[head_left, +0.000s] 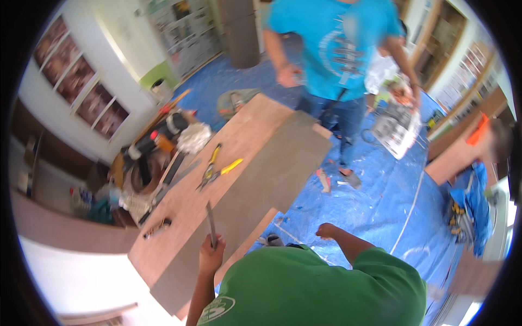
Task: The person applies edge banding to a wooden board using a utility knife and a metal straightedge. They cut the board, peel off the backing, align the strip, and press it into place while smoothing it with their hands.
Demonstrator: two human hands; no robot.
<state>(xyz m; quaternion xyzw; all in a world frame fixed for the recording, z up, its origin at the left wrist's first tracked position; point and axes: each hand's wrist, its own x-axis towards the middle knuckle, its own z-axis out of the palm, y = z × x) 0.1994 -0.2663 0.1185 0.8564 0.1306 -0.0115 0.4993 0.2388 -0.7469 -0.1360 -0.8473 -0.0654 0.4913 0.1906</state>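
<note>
My left hand (211, 252) is closed round a narrow, dark grey strip (211, 220), which points up over the work surface; I cannot make out its exact kind. Under it lies a long grey-brown sheet (261, 168) on a light wooden board (157, 252). Yellow-handled snips (211, 169) rest on the wood beyond the strip. A small dark tool (157, 228) lies left of my left hand. Over the blue tarp, my right hand (327, 231) hangs apart from the board with fingers curled; whatever they hold, if anything, is hidden.
A blue tarp (370, 206) covers the floor. Across the board stands a person in a blue shirt (331, 49), holding printed paper (396, 127). Tools and bottles, including an orange bottle (162, 142), crowd the board's left side. Wooden panels (457, 146) stand at right.
</note>
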